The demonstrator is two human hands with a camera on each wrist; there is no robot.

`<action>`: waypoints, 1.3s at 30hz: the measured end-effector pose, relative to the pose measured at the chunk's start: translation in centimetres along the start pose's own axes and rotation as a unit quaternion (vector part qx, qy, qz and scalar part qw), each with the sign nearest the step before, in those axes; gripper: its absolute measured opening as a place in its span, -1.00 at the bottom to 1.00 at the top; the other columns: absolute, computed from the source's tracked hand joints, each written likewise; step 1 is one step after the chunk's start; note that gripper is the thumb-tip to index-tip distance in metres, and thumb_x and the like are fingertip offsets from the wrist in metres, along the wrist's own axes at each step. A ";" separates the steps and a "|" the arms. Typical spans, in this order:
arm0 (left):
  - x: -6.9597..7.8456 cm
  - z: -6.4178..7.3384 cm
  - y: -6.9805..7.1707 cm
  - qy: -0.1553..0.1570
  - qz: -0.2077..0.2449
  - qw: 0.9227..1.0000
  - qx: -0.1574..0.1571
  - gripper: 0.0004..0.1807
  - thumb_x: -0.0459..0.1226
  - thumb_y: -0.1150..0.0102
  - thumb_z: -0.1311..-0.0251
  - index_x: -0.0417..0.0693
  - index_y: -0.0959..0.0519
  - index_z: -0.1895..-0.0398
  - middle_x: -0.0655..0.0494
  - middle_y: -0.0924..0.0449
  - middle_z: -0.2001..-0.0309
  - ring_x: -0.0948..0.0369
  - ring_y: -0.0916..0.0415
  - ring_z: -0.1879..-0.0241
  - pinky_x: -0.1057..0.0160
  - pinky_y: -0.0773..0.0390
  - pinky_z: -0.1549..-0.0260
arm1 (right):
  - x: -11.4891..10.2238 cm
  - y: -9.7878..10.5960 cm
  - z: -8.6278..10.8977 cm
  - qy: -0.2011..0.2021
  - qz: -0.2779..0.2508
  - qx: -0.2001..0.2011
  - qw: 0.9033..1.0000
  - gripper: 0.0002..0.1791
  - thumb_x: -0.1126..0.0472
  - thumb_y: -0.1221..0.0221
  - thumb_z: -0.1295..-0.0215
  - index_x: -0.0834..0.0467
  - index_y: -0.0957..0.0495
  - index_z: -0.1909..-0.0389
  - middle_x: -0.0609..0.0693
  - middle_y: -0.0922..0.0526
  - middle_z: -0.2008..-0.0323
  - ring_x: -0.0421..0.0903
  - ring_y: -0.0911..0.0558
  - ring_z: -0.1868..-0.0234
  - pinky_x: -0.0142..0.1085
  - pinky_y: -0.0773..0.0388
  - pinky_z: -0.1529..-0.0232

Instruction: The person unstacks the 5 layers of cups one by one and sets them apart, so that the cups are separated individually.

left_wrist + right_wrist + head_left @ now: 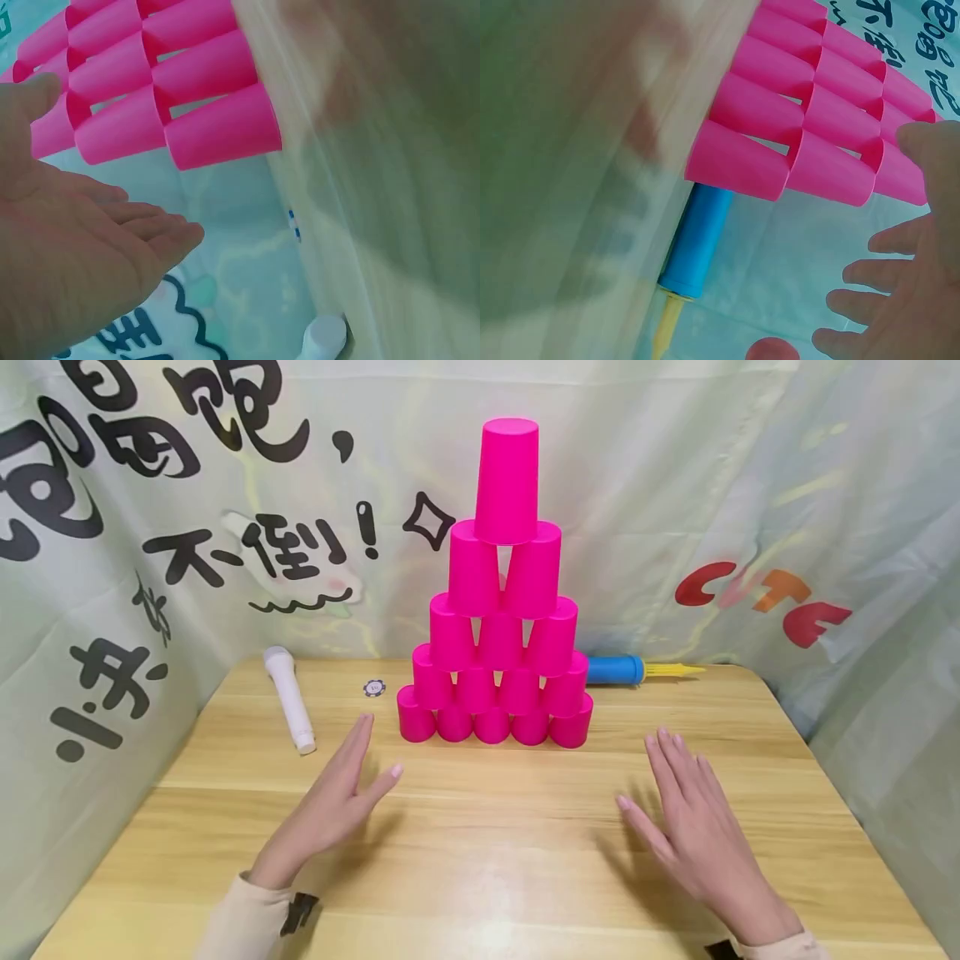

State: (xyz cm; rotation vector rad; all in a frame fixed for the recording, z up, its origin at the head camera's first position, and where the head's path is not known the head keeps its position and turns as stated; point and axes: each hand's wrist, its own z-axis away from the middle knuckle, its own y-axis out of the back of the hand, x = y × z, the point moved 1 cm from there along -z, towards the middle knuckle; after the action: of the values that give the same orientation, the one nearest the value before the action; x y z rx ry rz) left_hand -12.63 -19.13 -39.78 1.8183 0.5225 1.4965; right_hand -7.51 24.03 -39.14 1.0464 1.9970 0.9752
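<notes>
Upside-down pink cups point(492, 725) form a five-level pyramid on the wooden table, narrowing to a single top cup point(508, 485). My left hand point(326, 806) is held in front of the pyramid's left side, fingers straight and thumb apart, holding nothing. On the other side my right hand point(693, 827) mirrors it, fingers extended and thumb spread, also holding nothing. Both hands are apart from the cups in the head view. The left wrist view shows the left palm point(82, 240) facing the stack; the right wrist view shows the right fingers point(881, 277) spread beside it.
A white microphone-shaped object point(290, 700) lies at the left of the table point(495, 860). Near it is a small round chip point(374, 687). Behind the stack's right side lies a blue hand pump point(615, 670) with a yellow nozzle point(673, 669). A printed curtain point(637, 468) surrounds the table.
</notes>
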 end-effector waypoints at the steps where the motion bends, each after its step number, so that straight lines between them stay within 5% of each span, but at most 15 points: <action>1: -0.1 -0.5 0.1 0.002 0.012 1.000 -0.007 0.01 0.17 -0.03 -0.44 -0.03 0.29 -0.65 0.02 0.38 -0.64 -0.05 0.33 -0.59 -0.23 0.09 -0.45 | 0.1 0.0 -0.1 0.001 -0.002 0.004 1.000 -0.11 -0.16 -0.14 -0.45 0.34 -0.11 -0.53 0.30 -0.16 -0.51 0.19 -0.12 -0.54 -0.01 0.16 -0.54; 9: -1.6 -4.5 -0.2 0.040 0.095 0.994 -0.036 0.08 0.20 -0.11 -0.37 -0.02 0.28 -0.65 -0.07 0.26 -0.64 -0.14 0.21 -0.57 -0.28 0.00 -0.41 | 0.3 0.0 -1.1 0.001 -0.021 0.014 1.000 -0.11 -0.17 -0.15 -0.44 0.34 -0.14 -0.52 0.32 -0.21 -0.49 0.25 -0.20 -0.49 0.00 0.12 -0.54; 19: -3.8 -8.3 -0.9 0.102 0.211 0.971 -0.053 0.07 0.06 -0.37 -0.24 -0.09 0.04 -0.63 -0.11 0.00 -0.59 -0.16 0.00 -0.53 -0.18 -0.14 -0.41 | 0.8 0.8 -2.5 -0.012 -0.054 0.018 0.998 -0.09 0.01 -0.32 -0.33 0.36 -0.14 -0.52 0.33 -0.22 -0.48 0.29 -0.21 -0.48 0.05 0.03 -0.52; 24: -4.1 -9.4 -1.3 0.107 0.253 0.961 -0.045 -0.16 -0.09 -0.41 -0.22 0.00 -0.26 -0.53 -0.08 -0.29 -0.46 -0.17 -0.19 -0.43 -0.25 -0.16 -0.36 | 1.1 1.5 -3.6 -0.035 -0.091 0.006 0.995 -0.03 0.08 -0.36 -0.30 0.23 -0.05 -0.58 0.24 -0.12 -0.54 0.30 -0.18 -0.49 0.17 -0.11 -0.44; 29: -4.7 -10.2 -1.6 0.135 0.267 0.954 -0.038 -0.19 -0.17 -0.47 -0.16 -0.01 -0.35 -0.48 -0.07 -0.39 -0.39 -0.13 -0.29 -0.35 -0.19 -0.24 -0.33 | 1.0 2.7 -5.6 -0.063 -0.121 -0.012 0.991 -0.01 0.04 -0.34 -0.34 0.13 0.03 -0.62 0.19 -0.07 -0.57 0.26 -0.14 -0.52 0.29 -0.15 -0.36; 39: -5.1 -10.9 -2.0 0.142 0.255 0.956 -0.034 -0.29 -0.29 -0.51 -0.08 -0.07 -0.49 -0.36 -0.06 -0.59 -0.17 -0.01 -0.45 -0.03 0.04 -0.38 -0.08 | 0.0 6.0 -11.3 -0.063 -0.174 0.008 0.983 -0.05 0.04 -0.35 -0.33 0.06 -0.05 -0.61 0.12 -0.14 -0.55 0.18 -0.14 -0.53 0.32 -0.14 -0.36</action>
State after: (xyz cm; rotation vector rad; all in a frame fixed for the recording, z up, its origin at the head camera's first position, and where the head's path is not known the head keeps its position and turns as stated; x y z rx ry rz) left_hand -24.10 -18.48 -43.89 1.7730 0.1262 2.1137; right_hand -14.55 23.03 -28.54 0.7139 1.9970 0.6898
